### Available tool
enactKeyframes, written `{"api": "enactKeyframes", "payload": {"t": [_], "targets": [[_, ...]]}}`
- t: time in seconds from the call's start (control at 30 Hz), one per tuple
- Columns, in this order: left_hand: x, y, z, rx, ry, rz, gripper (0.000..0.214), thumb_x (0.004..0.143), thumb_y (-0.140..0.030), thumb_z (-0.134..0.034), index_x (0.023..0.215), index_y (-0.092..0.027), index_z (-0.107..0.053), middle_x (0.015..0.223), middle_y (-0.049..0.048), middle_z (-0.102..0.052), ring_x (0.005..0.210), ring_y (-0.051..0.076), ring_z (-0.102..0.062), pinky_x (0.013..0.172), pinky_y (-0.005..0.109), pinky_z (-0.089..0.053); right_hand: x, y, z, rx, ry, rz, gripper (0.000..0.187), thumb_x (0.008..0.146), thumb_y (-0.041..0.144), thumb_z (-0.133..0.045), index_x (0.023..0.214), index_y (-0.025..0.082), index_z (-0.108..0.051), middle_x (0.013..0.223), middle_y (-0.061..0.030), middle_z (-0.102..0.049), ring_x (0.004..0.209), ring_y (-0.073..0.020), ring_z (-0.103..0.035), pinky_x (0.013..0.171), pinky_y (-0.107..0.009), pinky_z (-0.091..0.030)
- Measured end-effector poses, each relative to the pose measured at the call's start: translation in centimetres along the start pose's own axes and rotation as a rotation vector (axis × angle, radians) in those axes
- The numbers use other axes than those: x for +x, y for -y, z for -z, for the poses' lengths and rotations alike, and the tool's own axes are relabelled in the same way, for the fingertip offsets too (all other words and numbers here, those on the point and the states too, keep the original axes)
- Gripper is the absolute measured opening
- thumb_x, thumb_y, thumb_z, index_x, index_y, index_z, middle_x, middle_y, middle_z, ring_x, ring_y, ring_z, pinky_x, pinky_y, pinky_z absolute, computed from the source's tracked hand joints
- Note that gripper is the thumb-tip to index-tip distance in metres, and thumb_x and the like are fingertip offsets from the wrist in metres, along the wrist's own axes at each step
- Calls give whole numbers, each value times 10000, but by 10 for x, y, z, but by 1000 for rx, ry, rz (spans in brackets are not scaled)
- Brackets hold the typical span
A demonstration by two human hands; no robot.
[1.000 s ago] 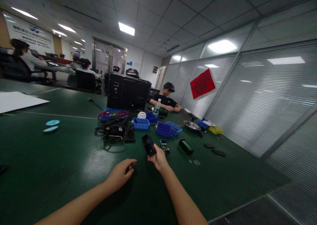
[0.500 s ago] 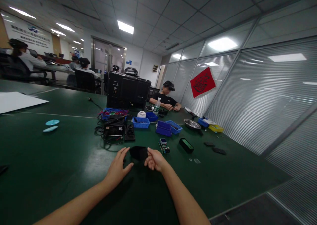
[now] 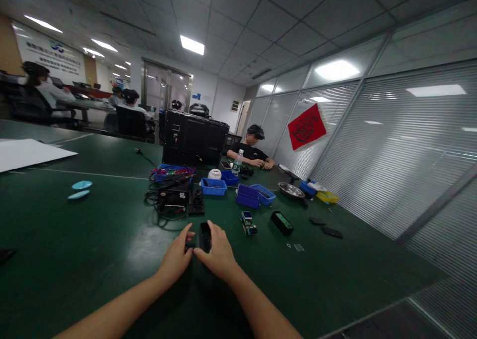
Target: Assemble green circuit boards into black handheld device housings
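Observation:
Over the near part of the table, my right hand [image 3: 216,252] is closed on a black plastic case [image 3: 204,233], thumb on the near side and fingers along its right. The case is tipped so that its hollow inside faces me. Just left of it, my left hand [image 3: 178,253] has thumb and fingers curled round a small dark piece [image 3: 189,246], mostly hidden, whose kind I cannot make out. To the right lie a circuit board with a small screen [image 3: 248,223] and a black case with a green board inside [image 3: 282,222].
Tangled black cables [image 3: 167,200], blue bins [image 3: 213,187], a baseball [image 3: 214,174] and a water bottle [image 3: 237,162] stand beyond my hands. A metal bowl [image 3: 291,190] and flat black pieces [image 3: 331,232] lie right. Across the table sits a person [image 3: 251,150].
The black case has turned from showing its dark outer face to showing its hollow inside. My right hand has shifted left, and both hands are now closer together.

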State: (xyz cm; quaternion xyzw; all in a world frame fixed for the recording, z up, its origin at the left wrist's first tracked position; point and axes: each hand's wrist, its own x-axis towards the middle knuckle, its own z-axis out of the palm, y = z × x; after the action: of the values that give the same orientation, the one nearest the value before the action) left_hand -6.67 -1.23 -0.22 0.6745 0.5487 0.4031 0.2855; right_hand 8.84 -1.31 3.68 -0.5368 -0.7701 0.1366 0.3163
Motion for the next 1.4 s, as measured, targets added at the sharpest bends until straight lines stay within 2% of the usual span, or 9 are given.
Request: {"api": "enactKeyframes", "payload": {"t": [0.1, 0.2, 0.37, 0.43, 0.53, 0.67, 0.9, 1.2, 1.4], "targets": [[2, 6, -2, 25, -86, -27, 626, 675, -119, -423, 1285, -172, -295, 1194, 89, -500, 1071, 183, -506, 879, 332, -425, -2, 0, -2, -46, 31, 28, 748, 629, 166, -553, 1326, 160, -280, 1289, -121, -374, 1182, -255, -345, 990, -385, -281], [3, 8, -4, 86, -131, -98, 652, 677, -209, -501, 1295, -180, -293, 1286, 93, -422, 1179, 227, -412, 957, 390, -366, 2, -10, 17, 54, 152, 98, 771, 572, 77, -505, 1308, 205, -312, 1288, -77, -386, 1168, -210, -382, 987, -340, -299], [0, 0, -3, 148, -4, -120, 756, 640, -271, -586, 1321, -189, -270, 1340, 87, -386, 1222, 235, -360, 1018, 396, -289, 8, -21, 57, 298, 409, 227, 668, 635, 145, -557, 1270, 253, -385, 1233, -34, -478, 1111, -187, -451, 941, -327, -344], [-2, -5, 0, 161, 60, -114, 719, 649, -262, -575, 1310, -182, -302, 1312, 81, -426, 1202, 224, -387, 1014, 377, -293, 12, -26, 63, 344, 334, 172, 539, 684, 208, -555, 1212, 247, -457, 1189, -32, -511, 1050, -184, -490, 869, -316, -395], [-4, -12, 3, 159, 102, -97, 694, 664, -251, -554, 1309, -183, -308, 1253, 61, -492, 1165, 207, -428, 1005, 356, -299, 20, -42, 68, 281, 8, 2, 326, 737, 261, -492, 1044, 189, -576, 1079, -65, -555, 904, -182, -542, 743, -294, -439], [-5, -14, 4, 136, 124, -96, 784, 659, -271, -570, 1353, -217, -208, 1307, 47, -439, 1197, 210, -393, 1011, 357, -284, 28, -71, 75, -153, -324, -242, 316, 784, 317, -424, 977, 148, -607, 1034, -117, -563, 955, -233, -508, 820, -332, -393], [-4, -12, 3, 133, 201, -162, 776, 664, -263, -560, 1355, -241, -207, 1303, 35, -443, 1197, 203, -384, 1014, 345, -265, 29, -99, 74, -588, -50, -583, 504, 807, 499, -354, 1023, 93, -562, 991, -190, -589, 941, -323, -522, 728, -404, -403], [-3, -10, 1, 118, 179, -136, 741, 643, -221, -546, 1330, -224, -270, 1199, 32, -529, 1109, 194, -456, 970, 318, -301, 27, -95, 62, -638, -54, -509, 292, 744, 333, -487, 992, 182, -524, 985, -117, -588, 932, -260, -533, 707, -346, -392], [-4, -12, 2, 127, 172, -132, 729, 643, -219, -537, 1325, -227, -281, 1187, 33, -534, 1108, 193, -458, 965, 315, -305, 27, -88, 62, -539, -42, -418, 454, 714, 475, -531, 1086, 218, -496, 1076, -90, -554, 989, -247, -494, 758, -325, -376]]}}
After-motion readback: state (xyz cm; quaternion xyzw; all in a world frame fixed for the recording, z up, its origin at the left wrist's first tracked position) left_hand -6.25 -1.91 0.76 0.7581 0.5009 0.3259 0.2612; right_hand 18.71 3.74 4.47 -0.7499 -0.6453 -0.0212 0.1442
